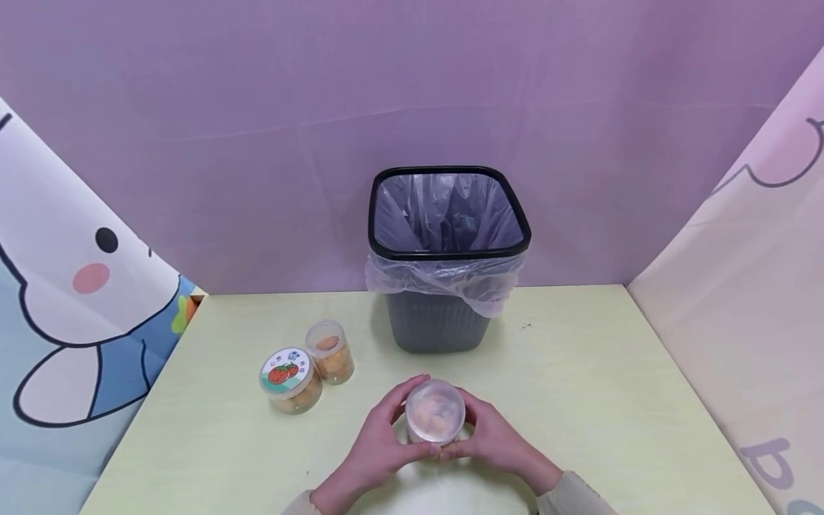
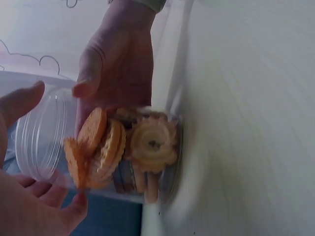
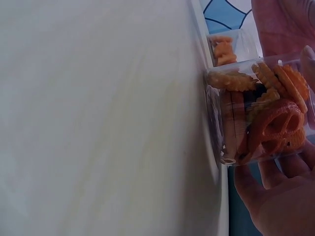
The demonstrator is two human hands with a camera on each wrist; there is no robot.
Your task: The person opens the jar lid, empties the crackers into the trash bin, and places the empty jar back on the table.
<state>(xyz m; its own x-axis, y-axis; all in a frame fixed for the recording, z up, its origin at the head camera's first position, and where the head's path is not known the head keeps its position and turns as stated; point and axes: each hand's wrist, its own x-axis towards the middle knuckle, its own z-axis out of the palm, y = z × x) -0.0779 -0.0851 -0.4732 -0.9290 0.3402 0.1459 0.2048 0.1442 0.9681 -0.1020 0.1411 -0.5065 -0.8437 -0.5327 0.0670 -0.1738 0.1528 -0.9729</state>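
Between my two hands, close to the front of the table, stands a clear plastic jar of cookies (image 1: 435,413) with a translucent lid. My left hand (image 1: 380,443) grips its left side, fingers curled round it. From the other side my right hand (image 1: 492,436) grips the same jar, its thumb at the near side close to the left thumb. Ring-shaped and ridged round cookies (image 2: 153,143) show through the wall in the left wrist view. A pretzel-shaped piece (image 3: 275,128) and stick-shaped ones appear in the right wrist view.
Left of the hands sit a wide jar with a tomato label (image 1: 291,383) and a narrower clear jar (image 1: 331,354), both with snacks inside. A dark bin (image 1: 439,322) lined with a translucent bag stands behind at the back edge. Printed cloths hang at both sides.
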